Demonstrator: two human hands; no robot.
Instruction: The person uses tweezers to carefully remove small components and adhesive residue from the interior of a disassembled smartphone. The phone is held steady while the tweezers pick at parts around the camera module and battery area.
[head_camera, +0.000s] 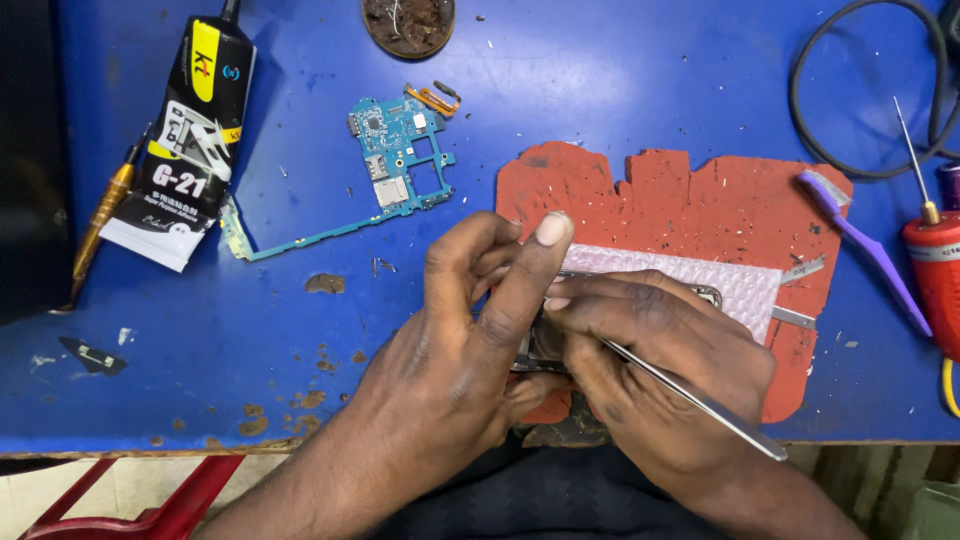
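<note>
My left hand (465, 330) grips a small dark phone part (545, 345) at the near edge of the blue table, index finger stretched up over it. My right hand (655, 370) holds metal tweezers (700, 400) whose tips reach into the part under my fingers. The part lies over a sheet of bubble wrap (690, 280) on a torn red mat (700, 200). Most of the part is hidden by both hands.
A blue circuit board (385, 165) lies on the blue table (560, 90) at centre left. A black glue tube (195, 130) and a brass-handled tool (100, 225) are far left. A purple toothbrush (865, 245), red tool (935, 260) and black cable (870, 90) sit at right.
</note>
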